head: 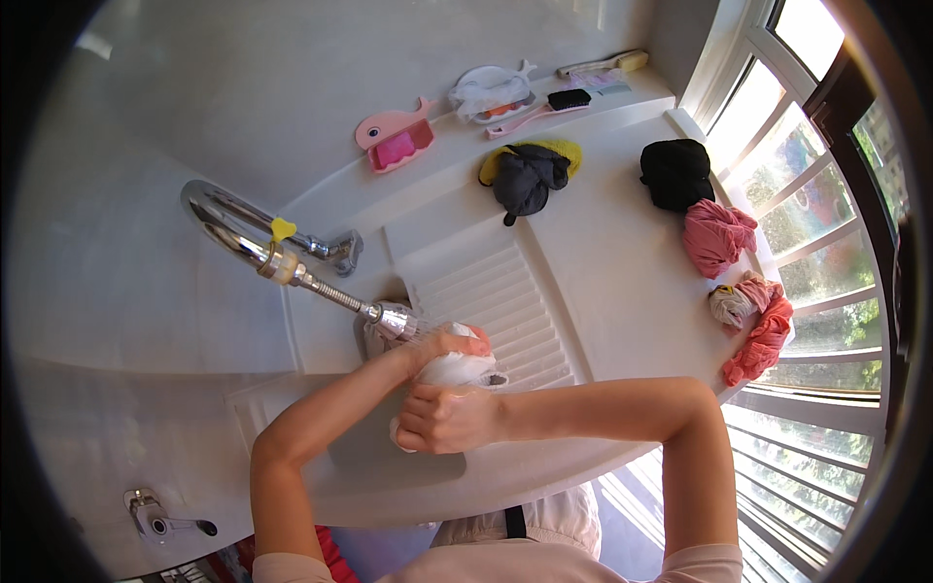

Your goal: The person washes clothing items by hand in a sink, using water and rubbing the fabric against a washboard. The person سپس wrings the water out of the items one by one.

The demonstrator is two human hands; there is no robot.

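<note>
Both my hands grip a wet white cloth in front of the running tap. My left hand closes over its upper part, right by the spray head, and water streams onto the wrist and cloth. Lower down, my right hand is a fist around the cloth's other end, and a bit of white pokes out beneath it. Beyond the hands lies the ribbed washboard of the white laundry sink. How much of the cloth is bunched inside my fingers is hidden.
On the sink top lie a dark grey and yellow cloth bundle, a black cloth, and pink and coral wrung cloths by the window. Brushes and whale-shaped soap holders line the back. A chrome faucet arches on the left.
</note>
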